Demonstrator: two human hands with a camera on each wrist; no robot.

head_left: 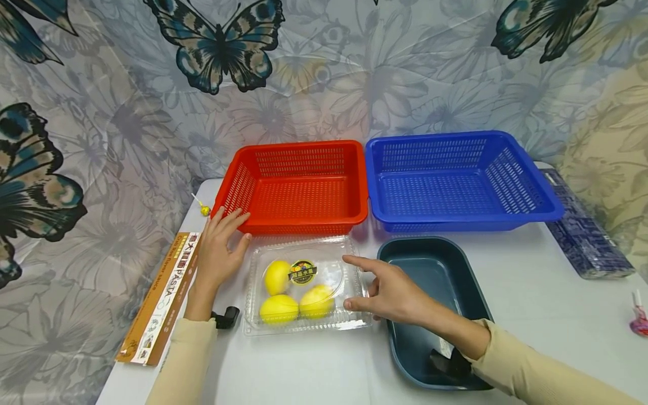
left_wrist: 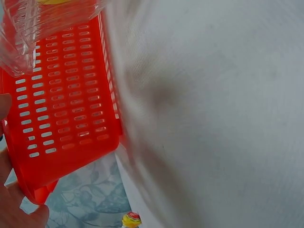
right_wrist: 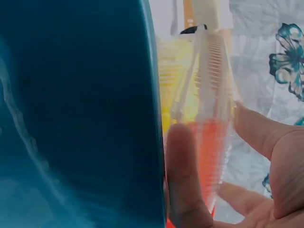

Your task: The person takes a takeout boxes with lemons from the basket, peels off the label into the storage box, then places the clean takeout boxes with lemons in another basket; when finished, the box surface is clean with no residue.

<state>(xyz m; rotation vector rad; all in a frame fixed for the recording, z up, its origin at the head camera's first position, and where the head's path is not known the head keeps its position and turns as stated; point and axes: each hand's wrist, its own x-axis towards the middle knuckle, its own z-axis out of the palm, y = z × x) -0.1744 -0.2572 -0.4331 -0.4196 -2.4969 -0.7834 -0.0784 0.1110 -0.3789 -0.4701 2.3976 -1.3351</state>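
Observation:
A clear plastic fruit box [head_left: 334, 247] with a round dark label lies on the white table, three lemons [head_left: 278, 309] inside it. My right hand [head_left: 392, 289] is at its right edge, thumb and index finger spread over the lid, other fingers bent beside its side wall. In the right wrist view, fingers [right_wrist: 185, 175] overlap the box's edge. My left hand [head_left: 220, 247] has its fingers extended at the front left corner of a red basket [head_left: 304, 228], thumb pointing toward the box. The left wrist view shows fingertips right at the basket's rim.
A blue basket [head_left: 466, 219] stands beside the red one. A dark teal tray [head_left: 420, 270] lies under my right forearm. Along the left edge is a pasta box [head_left: 162, 298], with a yellow lollipop [head_left: 205, 210] behind it. A dark patterned box [head_left: 587, 236] and a pink lollipop [head_left: 639, 323] lie right.

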